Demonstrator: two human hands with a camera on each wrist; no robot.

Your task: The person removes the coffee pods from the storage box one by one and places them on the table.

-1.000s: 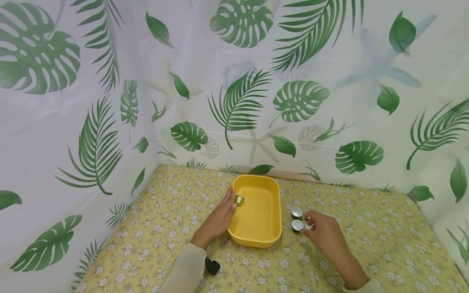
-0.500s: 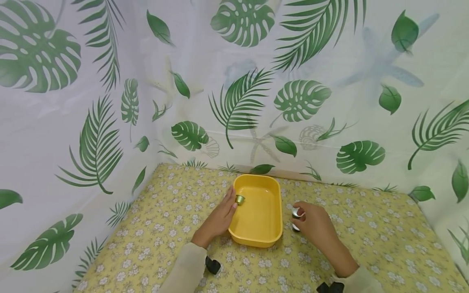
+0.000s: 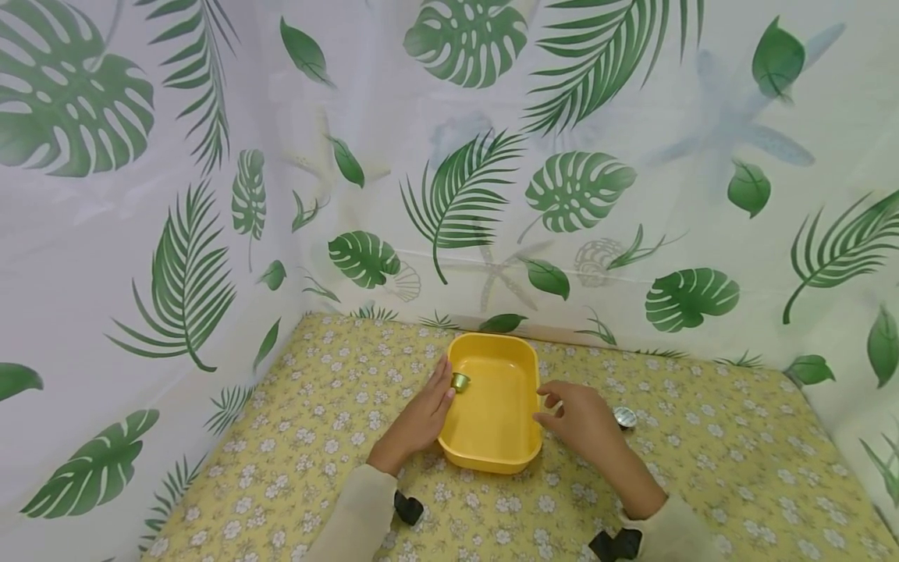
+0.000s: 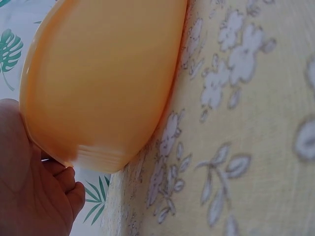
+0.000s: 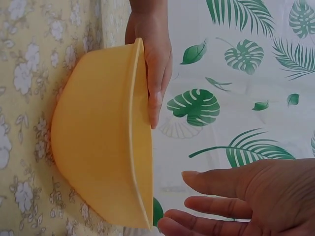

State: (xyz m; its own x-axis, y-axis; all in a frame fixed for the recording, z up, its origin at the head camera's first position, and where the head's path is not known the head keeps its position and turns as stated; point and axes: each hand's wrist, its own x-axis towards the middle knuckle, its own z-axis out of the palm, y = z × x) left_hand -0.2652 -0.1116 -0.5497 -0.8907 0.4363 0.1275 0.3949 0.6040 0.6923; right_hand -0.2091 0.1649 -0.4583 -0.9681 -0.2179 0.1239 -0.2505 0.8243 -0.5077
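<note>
A yellow plastic tub (image 3: 492,457) stands on the tablecloth. At its left side my left hand (image 3: 418,421) holds the rim; in the left wrist view the same hand (image 4: 37,191) has curled fingers against the tub's outer wall. Inside, by that rim, lies a green coffee capsule (image 3: 460,382). My right hand (image 3: 586,421) is at the tub's right rim, thumb and fingers parted. From the right wrist view this hand (image 5: 246,201) shows nothing between its fingertips. Behind its wrist a silver-lidded capsule (image 3: 625,417) sits on the cloth.
A flowered yellow tablecloth (image 3: 309,445) covers the surface. White sheets printed with green leaves (image 3: 351,203) rise at the back and left. Black straps (image 3: 407,509) are at both sleeve cuffs.
My right hand moved left from two silver-lidded capsules to the tub's right rim. Those two are out of sight now, and another capsule shows behind the wrist. The left hand stays put.
</note>
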